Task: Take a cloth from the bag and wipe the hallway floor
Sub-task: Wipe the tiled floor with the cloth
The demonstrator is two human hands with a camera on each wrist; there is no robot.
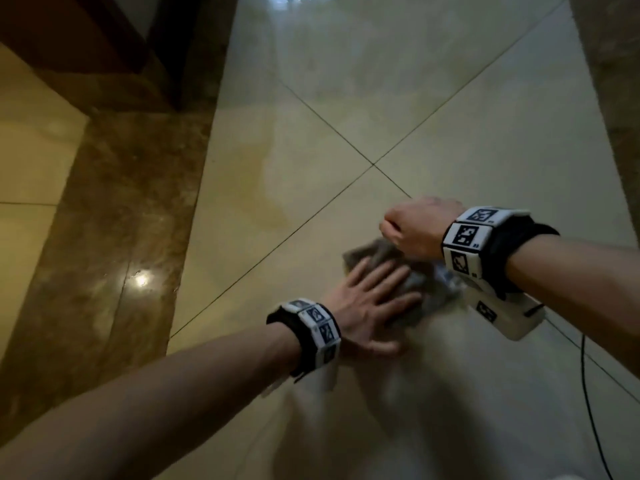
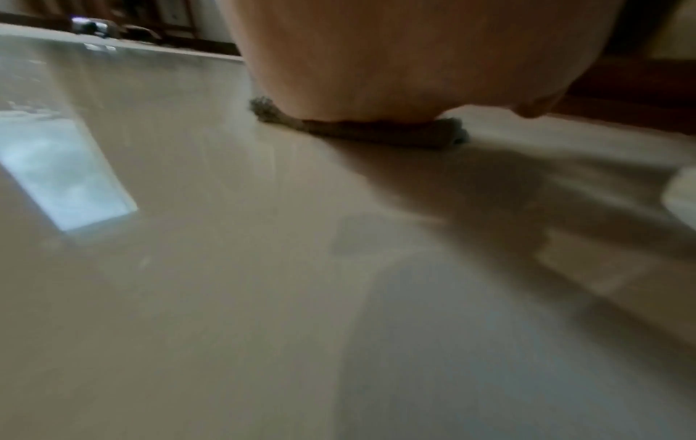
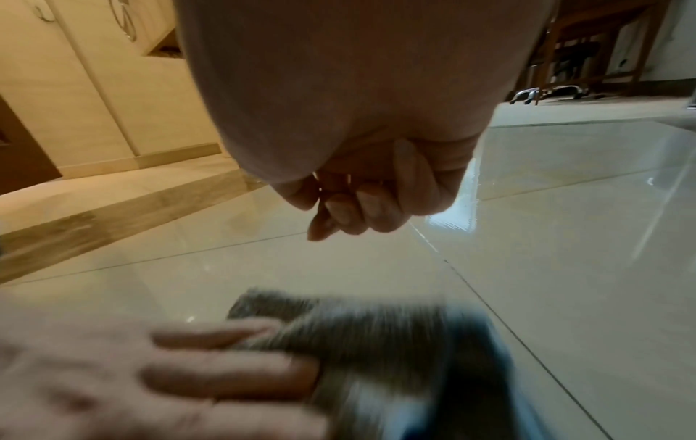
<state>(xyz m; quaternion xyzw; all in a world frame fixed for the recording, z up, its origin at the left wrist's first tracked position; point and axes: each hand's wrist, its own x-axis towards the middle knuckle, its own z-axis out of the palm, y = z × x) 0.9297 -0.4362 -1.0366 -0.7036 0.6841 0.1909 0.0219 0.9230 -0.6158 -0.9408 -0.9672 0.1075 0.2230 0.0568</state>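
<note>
A grey cloth (image 1: 369,251) lies on the cream tiled hallway floor (image 1: 346,98). My left hand (image 1: 374,299) presses flat on the cloth with its fingers spread. In the left wrist view the cloth (image 2: 376,131) is squashed under the palm (image 2: 395,59). My right hand (image 1: 415,226) hovers just above the cloth's far edge, fingers curled into the palm. In the right wrist view those fingers (image 3: 361,202) hold nothing, with the cloth (image 3: 376,333) and my left hand (image 3: 188,372) below them. Something bluish and blurred (image 1: 446,282) lies at the cloth's right side; I cannot tell what it is.
A brown marble border (image 1: 121,202) runs along the left of the tiles, with a dark door frame (image 1: 162,46) beyond it. A black cable (image 1: 588,393) trails over the floor at the lower right. Chair legs (image 3: 587,59) and cabinets (image 3: 94,89) stand further off.
</note>
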